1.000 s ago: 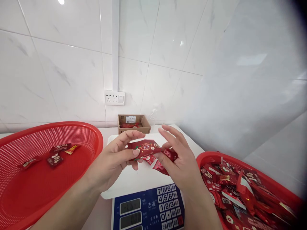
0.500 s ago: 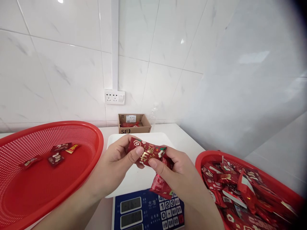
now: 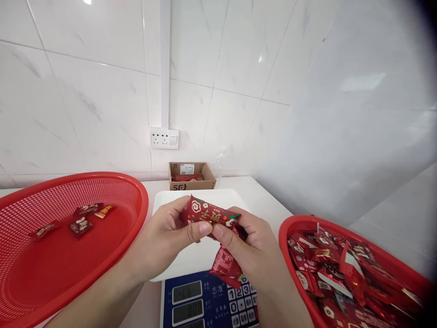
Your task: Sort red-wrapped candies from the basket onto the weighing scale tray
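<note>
Between both hands I hold a dark red snack packet (image 3: 215,213) with white flowers and gold lettering, above the scale's white pan (image 3: 191,262). My left hand (image 3: 167,234) is closed on its left end, thumb across the front. My right hand (image 3: 251,241) pinches the right end, its thumb tip almost meeting the left thumb. A second red packet (image 3: 225,264) hangs below, tucked under the fingers of my right hand. Beneath the hands shows the scale's blue panel (image 3: 218,314) with displays and keys, partly covered by my right hand and the hanging packet.
At left stands a red perforated basket (image 3: 136,214) holding several small packets. At right another red basket (image 3: 285,228) is heaped with red packets. A cardboard box (image 3: 194,184) with red items sits at the back, beside a clear plastic bottle (image 3: 218,161). Tiled wall (image 3: 102,114) rises behind.
My left thumb has slid right along the packet, close to my right thumb. The packet has tilted, hiding part of its gold lettering. The hanging packet has shifted slightly left.
</note>
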A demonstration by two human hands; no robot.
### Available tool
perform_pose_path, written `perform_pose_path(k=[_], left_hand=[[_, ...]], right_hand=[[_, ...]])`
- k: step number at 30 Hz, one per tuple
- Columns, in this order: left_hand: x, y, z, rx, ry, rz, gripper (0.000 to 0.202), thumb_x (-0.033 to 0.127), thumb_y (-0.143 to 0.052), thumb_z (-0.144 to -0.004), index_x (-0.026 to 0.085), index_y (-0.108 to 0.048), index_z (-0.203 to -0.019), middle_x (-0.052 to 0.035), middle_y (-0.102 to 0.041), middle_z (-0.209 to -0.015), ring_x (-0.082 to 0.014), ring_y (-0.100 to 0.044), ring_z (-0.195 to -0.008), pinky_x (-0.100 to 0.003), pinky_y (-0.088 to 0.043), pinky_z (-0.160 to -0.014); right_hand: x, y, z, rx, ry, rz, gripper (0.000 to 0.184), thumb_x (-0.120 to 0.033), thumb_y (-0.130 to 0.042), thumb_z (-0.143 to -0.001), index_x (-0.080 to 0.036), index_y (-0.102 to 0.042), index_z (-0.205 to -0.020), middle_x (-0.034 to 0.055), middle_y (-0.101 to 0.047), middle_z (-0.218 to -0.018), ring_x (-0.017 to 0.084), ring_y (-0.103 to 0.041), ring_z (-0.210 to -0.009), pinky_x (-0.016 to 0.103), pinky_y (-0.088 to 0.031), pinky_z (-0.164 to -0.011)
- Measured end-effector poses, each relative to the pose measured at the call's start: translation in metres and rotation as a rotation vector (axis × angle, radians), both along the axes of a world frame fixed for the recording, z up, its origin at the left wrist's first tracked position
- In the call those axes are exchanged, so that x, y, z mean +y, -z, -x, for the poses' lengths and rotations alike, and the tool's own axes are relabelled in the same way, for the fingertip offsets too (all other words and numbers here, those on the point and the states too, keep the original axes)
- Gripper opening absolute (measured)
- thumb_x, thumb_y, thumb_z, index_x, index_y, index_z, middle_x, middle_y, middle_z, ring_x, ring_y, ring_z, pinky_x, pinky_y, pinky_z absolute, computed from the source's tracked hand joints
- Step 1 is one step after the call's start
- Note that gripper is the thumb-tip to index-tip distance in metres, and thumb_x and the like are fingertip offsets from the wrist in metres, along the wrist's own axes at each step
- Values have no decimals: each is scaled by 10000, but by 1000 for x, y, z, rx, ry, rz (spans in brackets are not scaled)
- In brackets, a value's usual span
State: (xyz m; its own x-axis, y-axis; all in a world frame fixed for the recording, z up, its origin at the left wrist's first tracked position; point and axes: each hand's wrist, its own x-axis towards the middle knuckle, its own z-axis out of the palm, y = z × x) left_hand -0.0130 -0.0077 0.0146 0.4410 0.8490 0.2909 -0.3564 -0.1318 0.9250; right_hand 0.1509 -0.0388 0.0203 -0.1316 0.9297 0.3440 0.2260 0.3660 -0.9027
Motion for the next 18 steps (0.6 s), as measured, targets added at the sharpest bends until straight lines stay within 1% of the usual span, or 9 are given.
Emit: perform_pose_path(k=[3, 5, 7, 10, 13, 16, 18], left_hand=[[0, 0, 0, -50, 15, -1, 63, 228, -752, -782, 195, -699, -788, 36, -619, -709, -62, -505, -641, -139, -442, -596], [-1, 0, 1, -63, 16, 5, 48, 224, -745, -790, 199, -705, -794, 38, -628, -704, -58, -517, -638, -138, -445, -602], [-1, 0, 2, -68, 12, 12, 41, 226, -744, -793, 203, -712, -804, 41, -639, -691, -62, -542, -642, -144, -454, -611], [-1, 0, 3, -45, -5, 20, 64, 229, -762, -772, 192, -715, -798, 35, -663, -682, -82, -585, -657, -165, -469, -618], [0, 1, 1, -4, -5, 29, 99, 242, -777, -753, 176, -710, -783, 15, -692, -711, -107, -607, -680, -191, -482, -632], [2, 2, -3, -15, -12, 49, 108, 261, -779, -754, 182, -712, -784, 24, -673, -696, -86, -567, -647, -167, -452, -589], [2, 4, -7, -67, -24, 88, 121, 279, -786, -747, 195, -717, -800, 32, -662, -707, -73, -538, -634, -151, -435, -560]], right_hand=[[0, 1, -1, -11, 4, 61, 220, -404, -627, -834, -193, -687, -813, -1, -579, -663, 131, -486, -599, 230, -373, -499], [1, 1, -3, -29, -26, 87, 255, -448, -632, -830, -198, -679, -818, 0, -577, -668, 138, -500, -622, 227, -378, -500], [1, -1, -4, -50, -47, 80, 275, -474, -625, -838, -203, -673, -835, 3, -602, -696, 146, -536, -664, 229, -411, -536], [1, -4, -8, -78, -25, 20, 244, -448, -593, -875, -217, -671, -871, -5, -649, -749, 133, -562, -680, 221, -444, -588], [-1, -6, -13, -105, 1, -3, 218, -409, -575, -895, -221, -666, -830, -29, -633, -677, 103, -525, -589, 196, -416, -527], [-2, -4, -13, -72, 38, -6, 241, -393, -579, -891, -210, -640, -746, -42, -604, -599, 89, -495, -529, 185, -392, -485], [0, -1, -9, -17, 78, -22, 232, -391, -582, -889, -212, -642, -754, -40, -623, -607, 92, -520, -540, 183, -412, -499]])
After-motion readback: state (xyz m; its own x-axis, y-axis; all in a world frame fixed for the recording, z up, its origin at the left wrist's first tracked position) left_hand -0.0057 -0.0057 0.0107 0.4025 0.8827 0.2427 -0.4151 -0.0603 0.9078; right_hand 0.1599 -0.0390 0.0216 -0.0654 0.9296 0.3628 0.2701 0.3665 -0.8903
